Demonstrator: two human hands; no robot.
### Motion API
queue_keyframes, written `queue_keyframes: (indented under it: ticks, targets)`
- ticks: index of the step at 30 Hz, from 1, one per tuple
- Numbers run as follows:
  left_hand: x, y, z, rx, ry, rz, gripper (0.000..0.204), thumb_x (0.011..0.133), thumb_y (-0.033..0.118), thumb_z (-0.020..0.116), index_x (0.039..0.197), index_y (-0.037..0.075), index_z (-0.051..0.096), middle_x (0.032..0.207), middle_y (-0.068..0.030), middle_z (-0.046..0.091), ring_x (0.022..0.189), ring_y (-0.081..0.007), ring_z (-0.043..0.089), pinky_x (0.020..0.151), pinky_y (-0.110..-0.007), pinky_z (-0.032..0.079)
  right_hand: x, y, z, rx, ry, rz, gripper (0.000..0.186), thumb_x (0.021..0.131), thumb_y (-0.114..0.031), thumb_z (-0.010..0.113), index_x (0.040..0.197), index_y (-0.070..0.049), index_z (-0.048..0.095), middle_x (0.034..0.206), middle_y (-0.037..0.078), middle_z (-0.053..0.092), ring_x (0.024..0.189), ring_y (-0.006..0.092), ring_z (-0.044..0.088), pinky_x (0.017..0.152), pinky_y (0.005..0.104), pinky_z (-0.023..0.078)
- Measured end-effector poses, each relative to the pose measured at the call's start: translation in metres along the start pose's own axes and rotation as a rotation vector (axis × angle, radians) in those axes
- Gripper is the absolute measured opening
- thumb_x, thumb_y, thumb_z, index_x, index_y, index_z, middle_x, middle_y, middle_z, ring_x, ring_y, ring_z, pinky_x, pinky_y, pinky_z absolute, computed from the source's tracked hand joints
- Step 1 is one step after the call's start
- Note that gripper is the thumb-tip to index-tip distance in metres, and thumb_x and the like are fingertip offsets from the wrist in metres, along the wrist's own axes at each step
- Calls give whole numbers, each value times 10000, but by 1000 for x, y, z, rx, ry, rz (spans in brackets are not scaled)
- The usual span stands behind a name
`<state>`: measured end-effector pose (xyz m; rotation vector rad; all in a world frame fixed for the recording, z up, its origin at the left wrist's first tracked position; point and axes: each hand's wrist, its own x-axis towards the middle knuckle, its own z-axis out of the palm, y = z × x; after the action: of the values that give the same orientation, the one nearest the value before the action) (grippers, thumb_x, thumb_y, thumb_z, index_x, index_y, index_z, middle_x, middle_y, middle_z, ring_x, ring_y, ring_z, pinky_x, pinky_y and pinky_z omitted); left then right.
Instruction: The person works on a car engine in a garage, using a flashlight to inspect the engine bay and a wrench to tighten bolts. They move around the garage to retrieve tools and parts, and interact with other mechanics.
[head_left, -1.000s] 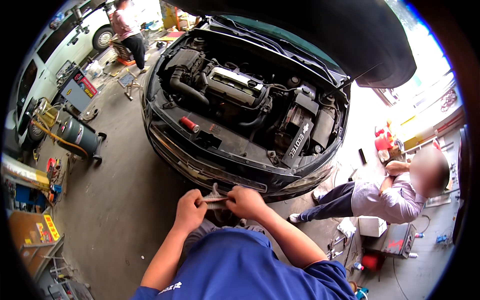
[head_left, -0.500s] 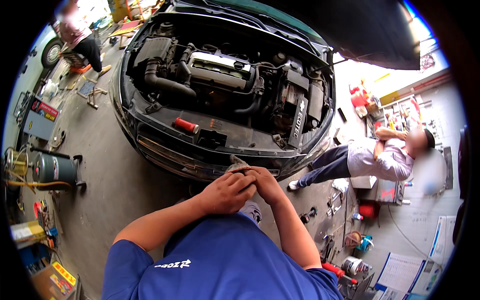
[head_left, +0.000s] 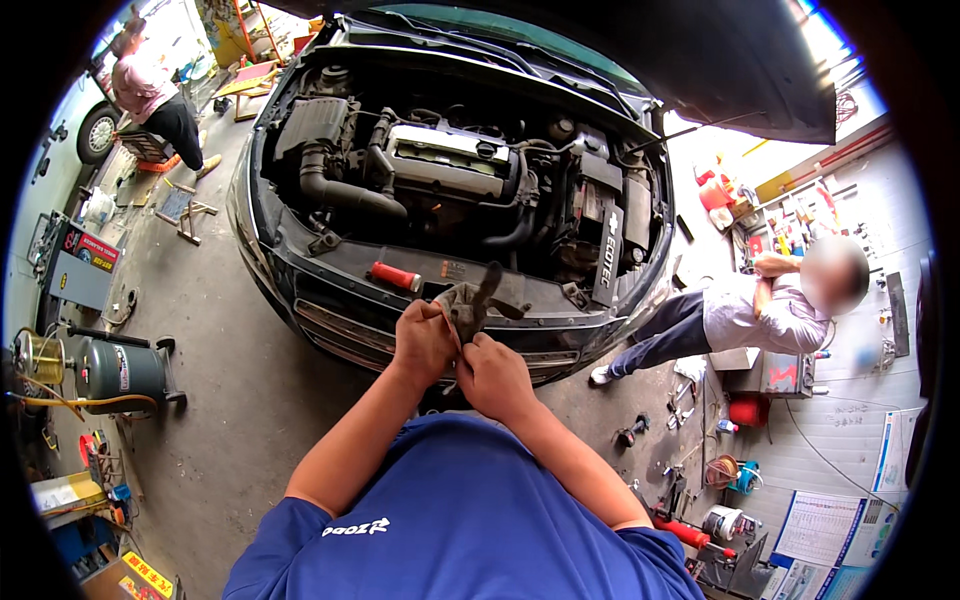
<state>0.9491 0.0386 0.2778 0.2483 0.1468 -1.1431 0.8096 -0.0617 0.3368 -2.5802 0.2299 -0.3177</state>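
Note:
My left hand [head_left: 423, 345] and my right hand [head_left: 492, 375] grip a grey, dirty work glove [head_left: 472, 305] by its cuff, its fingers sticking up and forward. Both hands are close together in front of the bumper [head_left: 335, 325] of a dark car. Just beyond the glove, a red cylindrical tool [head_left: 395, 277] lies on the black panel along the front of the open engine bay. Behind it are the engine's silver top cover [head_left: 445, 160], hoses and a battery area. The raised hood [head_left: 740, 70] hangs above at the upper right.
A person [head_left: 760, 310] stands at right with arms folded; another [head_left: 155, 100] is at upper left beside a white car. An air compressor [head_left: 115, 375] stands at left. Tools, wooden frames [head_left: 190, 215], a red jack [head_left: 685, 530] and a cable reel [head_left: 740, 475] lie around.
The glove has risen and turned, now fingers up over the car's front panel. My left hand has shifted from lying over my right one to beside and above it on the cuff.

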Motion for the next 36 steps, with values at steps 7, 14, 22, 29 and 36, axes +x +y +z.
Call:
queue_keyframes:
  ticks: [7,14,22,29,36]
  targets:
    - [9,-5,-49,1389,-90,417,215,902,49,697,1115,65,711,1102,-61,736,1073,-102,637,945,-332,548,44,-21,9,-76,69,-173,166,970,-177,649,857,-56,628,912,143,605,861,371,650,739,488,529]
    - [58,56,-26,1380,-150,319,194,912,63,698,1094,74,766,1052,-75,750,928,-175,703,828,-321,576,59,-22,24,-13,-43,-38,176,954,-206,664,911,-35,653,956,166,639,860,407,672,750,511,548]
    - [46,49,52,330,-184,84,219,1088,212,554,1229,108,687,1119,9,713,978,-131,669,903,-273,543,105,-36,-15,-318,-57,230,224,937,-224,633,946,-39,757,1065,205,743,977,418,727,861,541,574]
    - [89,63,21,-2118,-152,-897,492,951,466,542,1392,256,602,1422,-45,593,1369,-272,497,1167,-578,270,82,-33,-5,-298,-229,154,297,976,-277,611,964,-10,740,994,229,742,959,435,728,868,541,577]
    - [116,37,-18,-4070,717,-1144,549,965,403,610,1461,171,565,1601,-87,482,1501,-314,395,1268,-505,218,66,-35,-2,-143,-310,56,336,1026,-262,551,932,15,716,961,226,730,941,424,715,867,536,563]
